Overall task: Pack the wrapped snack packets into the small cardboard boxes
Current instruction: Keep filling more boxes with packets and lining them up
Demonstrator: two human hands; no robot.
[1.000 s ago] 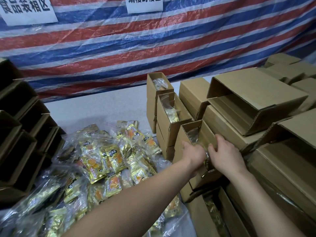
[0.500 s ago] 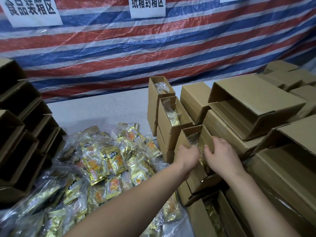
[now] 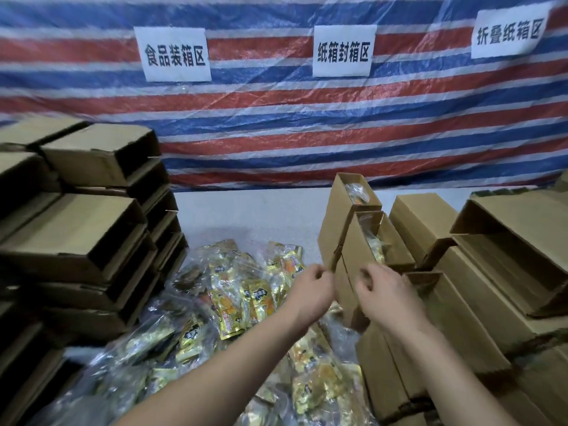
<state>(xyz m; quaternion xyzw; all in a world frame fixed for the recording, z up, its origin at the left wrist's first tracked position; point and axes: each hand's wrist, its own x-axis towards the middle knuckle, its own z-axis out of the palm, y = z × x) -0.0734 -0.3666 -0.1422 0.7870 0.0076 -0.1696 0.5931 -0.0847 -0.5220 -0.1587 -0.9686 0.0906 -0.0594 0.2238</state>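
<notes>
Both hands are in front of the person, near the middle of the table (image 3: pixel 246 210). The left hand (image 3: pixel 310 290) has its fingers curled, and the thumb and forefinger are pressed together at the corner of a small cardboard box (image 3: pixel 347 290) that stands at 1 o'clock from it; whether they pinch the cardboard edge or only touch it I cannot tell, the picture is blurred there. The right hand (image 3: pixel 387 296) is just beside this box on the other side, its fingers bent and held together near the top; I cannot tell if they hold something.

The snack packets (image 3: pixel 242 296), gold with orange print, lie in a loose heap inside clear plastic at 9 o'clock from the hands and go down under the forearms. Behind the held box, at 12 o'clock, two more open boxes stand on end: the nearer one (image 3: pixel 378 238) and the far one (image 3: pixel 353 195), each with a wrapped packet seen in its mouth. At 3 o'clock more brown boxes (image 3: pixel 491 272) are piled, some open. At 9 to 10 o'clock a stack of empty boxes (image 3: pixel 76 241) lies with the dark openings toward the right. A striped tarpaulin (image 3: pixel 276 118) in red, blue and white hangs behind, with three white paper signs (image 3: pixel 175 55) on it
</notes>
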